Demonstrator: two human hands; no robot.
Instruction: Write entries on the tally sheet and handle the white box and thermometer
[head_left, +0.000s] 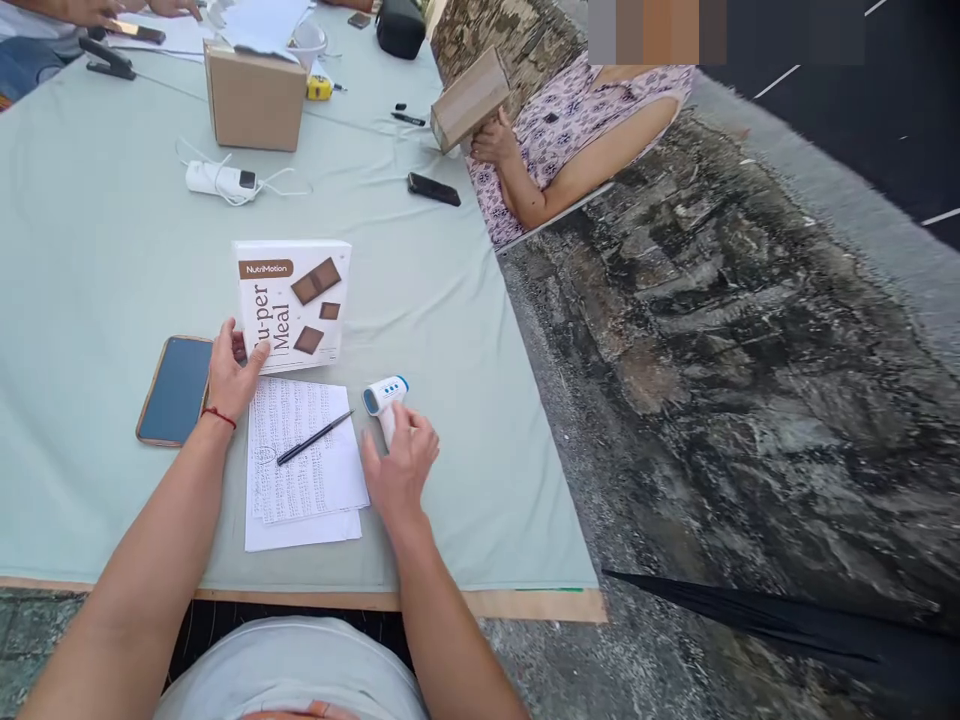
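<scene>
My left hand (238, 372) is closed on the lower left edge of a white snack box (319, 300) printed with brown bars, its thumb on the front face. The box stands tilted just beyond some printed sheets (300, 490). Across those sheets lies a black pen (315, 438). My right hand (405, 465) has its thumb and fingers around the handle of a white and blue infrared thermometer (386, 394), right of the papers; part of the handle is hidden. Beside my left hand rests a tablet (174, 390) in a brown case.
Farther up the cloth-covered table (112, 270) are a white device with a cord (221, 182), a cardboard box (255, 105), a yellow tape measure (319, 88), a stapler (106, 58) and a black phone (433, 189). A person at right holds a carton (471, 100). Another person's hands show top left.
</scene>
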